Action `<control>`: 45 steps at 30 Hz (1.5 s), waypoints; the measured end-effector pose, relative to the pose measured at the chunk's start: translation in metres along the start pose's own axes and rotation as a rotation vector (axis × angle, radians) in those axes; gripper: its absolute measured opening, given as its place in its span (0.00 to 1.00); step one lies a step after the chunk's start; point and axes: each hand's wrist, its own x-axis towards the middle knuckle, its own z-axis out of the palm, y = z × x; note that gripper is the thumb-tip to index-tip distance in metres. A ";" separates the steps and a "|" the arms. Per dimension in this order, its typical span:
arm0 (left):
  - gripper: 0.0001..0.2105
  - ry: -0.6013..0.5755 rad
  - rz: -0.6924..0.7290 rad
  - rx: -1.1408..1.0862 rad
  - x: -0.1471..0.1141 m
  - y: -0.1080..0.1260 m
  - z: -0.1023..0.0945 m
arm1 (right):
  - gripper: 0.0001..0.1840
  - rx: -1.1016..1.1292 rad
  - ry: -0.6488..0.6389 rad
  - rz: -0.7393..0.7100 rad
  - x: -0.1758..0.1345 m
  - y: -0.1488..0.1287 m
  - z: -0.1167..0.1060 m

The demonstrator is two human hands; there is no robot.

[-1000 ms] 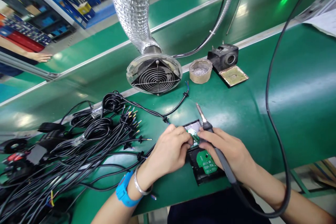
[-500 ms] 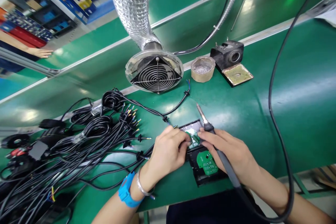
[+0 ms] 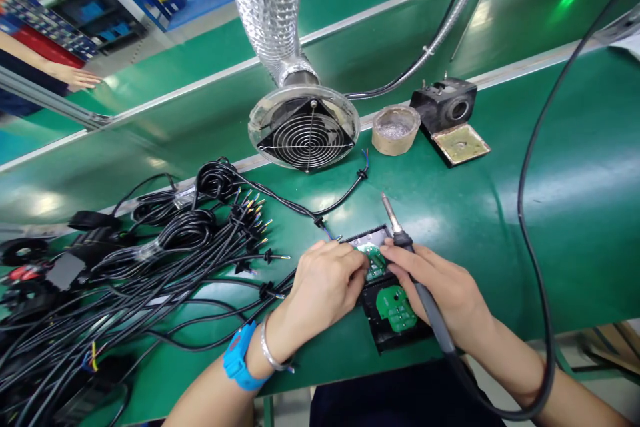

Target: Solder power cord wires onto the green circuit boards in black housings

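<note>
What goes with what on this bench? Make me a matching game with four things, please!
Things:
1. Iron
2. Wristband
3. Bowl
4. Duct

Clues:
A. blue
B. beside the stand
C. silver, hanging over the bench
D. held in the right hand

Pairs: 1-D, 2-A, 3-B, 4-C
</note>
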 end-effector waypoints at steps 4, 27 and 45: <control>0.05 0.002 -0.055 -0.050 0.001 0.003 0.003 | 0.26 -0.011 0.062 -0.007 0.005 -0.005 -0.007; 0.03 0.047 -0.081 -0.138 -0.002 0.000 0.007 | 0.16 0.516 -0.069 0.004 0.022 -0.005 -0.041; 0.03 0.086 -0.056 -0.091 -0.001 0.000 0.008 | 0.17 0.529 -0.086 0.027 0.021 -0.003 -0.040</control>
